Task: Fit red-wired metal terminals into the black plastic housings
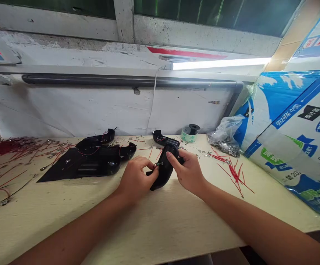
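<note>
A curved black plastic shell (163, 170) is held between both hands over the pale tabletop (154, 224). My left hand (136, 177) is closed, its fingertips pinching at the shell's left edge where a thin red wire shows. My right hand (188, 170) grips the shell's right side, with the forefinger laid on top. Another black shell (162, 139) lies just behind the held one.
Several black shells with red wires (96, 156) lie to the left. Loose red wires (16, 147) cover the far left, more red wires (235, 173) lie at the right. A solder spool (190, 133), a plastic bag of small parts (226, 138) and a large printed carton (295, 125) stand at the right.
</note>
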A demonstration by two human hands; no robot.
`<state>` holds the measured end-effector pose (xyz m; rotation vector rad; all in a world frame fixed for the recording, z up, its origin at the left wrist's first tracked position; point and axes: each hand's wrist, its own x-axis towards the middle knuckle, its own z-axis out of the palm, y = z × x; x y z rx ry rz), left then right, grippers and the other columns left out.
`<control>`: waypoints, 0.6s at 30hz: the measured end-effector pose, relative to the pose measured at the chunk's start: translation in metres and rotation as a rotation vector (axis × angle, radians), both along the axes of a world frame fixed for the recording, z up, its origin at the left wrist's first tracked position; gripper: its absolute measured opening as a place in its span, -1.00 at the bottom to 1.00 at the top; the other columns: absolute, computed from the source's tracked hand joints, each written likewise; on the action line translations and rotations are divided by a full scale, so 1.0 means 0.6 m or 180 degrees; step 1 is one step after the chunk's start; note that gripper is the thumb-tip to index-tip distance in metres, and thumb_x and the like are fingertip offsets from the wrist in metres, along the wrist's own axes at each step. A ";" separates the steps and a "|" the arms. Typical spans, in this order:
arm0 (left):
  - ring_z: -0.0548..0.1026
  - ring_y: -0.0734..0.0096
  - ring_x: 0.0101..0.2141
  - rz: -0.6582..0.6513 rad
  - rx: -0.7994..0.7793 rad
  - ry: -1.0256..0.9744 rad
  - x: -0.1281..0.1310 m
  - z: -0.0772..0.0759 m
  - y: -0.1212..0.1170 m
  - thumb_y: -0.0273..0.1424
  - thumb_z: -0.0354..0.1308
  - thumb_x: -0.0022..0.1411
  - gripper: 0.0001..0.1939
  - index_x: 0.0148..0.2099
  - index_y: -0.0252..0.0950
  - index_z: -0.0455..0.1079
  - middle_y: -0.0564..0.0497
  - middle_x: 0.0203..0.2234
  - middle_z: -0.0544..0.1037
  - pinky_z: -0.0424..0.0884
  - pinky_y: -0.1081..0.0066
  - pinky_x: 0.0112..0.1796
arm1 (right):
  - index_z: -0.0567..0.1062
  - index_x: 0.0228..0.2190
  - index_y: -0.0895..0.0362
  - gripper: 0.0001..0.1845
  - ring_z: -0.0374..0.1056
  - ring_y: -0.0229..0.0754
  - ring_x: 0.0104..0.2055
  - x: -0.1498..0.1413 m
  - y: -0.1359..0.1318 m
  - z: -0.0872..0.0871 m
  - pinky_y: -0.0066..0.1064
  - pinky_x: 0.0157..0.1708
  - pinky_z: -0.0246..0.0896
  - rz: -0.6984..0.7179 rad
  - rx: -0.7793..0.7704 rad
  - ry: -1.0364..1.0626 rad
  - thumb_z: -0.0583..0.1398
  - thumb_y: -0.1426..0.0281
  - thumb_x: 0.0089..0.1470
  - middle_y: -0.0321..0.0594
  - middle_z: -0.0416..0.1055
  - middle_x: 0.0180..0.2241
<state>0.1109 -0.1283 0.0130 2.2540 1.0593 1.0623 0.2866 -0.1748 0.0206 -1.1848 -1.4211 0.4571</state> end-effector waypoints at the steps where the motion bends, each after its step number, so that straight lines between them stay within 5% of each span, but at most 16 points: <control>1: 0.47 0.34 -0.38 -0.0018 0.0011 0.0004 0.000 0.000 -0.001 -0.34 0.23 0.18 -0.82 -0.46 -0.26 0.47 0.04 -0.48 0.57 0.30 0.33 -0.31 | 0.23 -0.58 0.12 -0.56 -0.03 -0.30 -0.49 -0.001 0.000 0.000 -0.44 -0.52 -0.09 0.0003 0.0000 -0.0018 0.18 0.19 0.24 -0.37 0.08 -0.56; 18: 0.43 0.38 -0.41 -0.0012 -0.0080 0.0073 0.006 0.000 -0.005 -0.38 0.22 0.14 -0.81 -0.50 -0.28 0.40 0.05 -0.51 0.53 0.25 0.36 -0.33 | 0.24 -0.58 0.13 -0.58 -0.01 -0.29 -0.48 -0.008 -0.004 -0.001 -0.43 -0.50 -0.08 -0.0089 -0.0066 -0.0088 0.17 0.21 0.24 -0.36 0.09 -0.57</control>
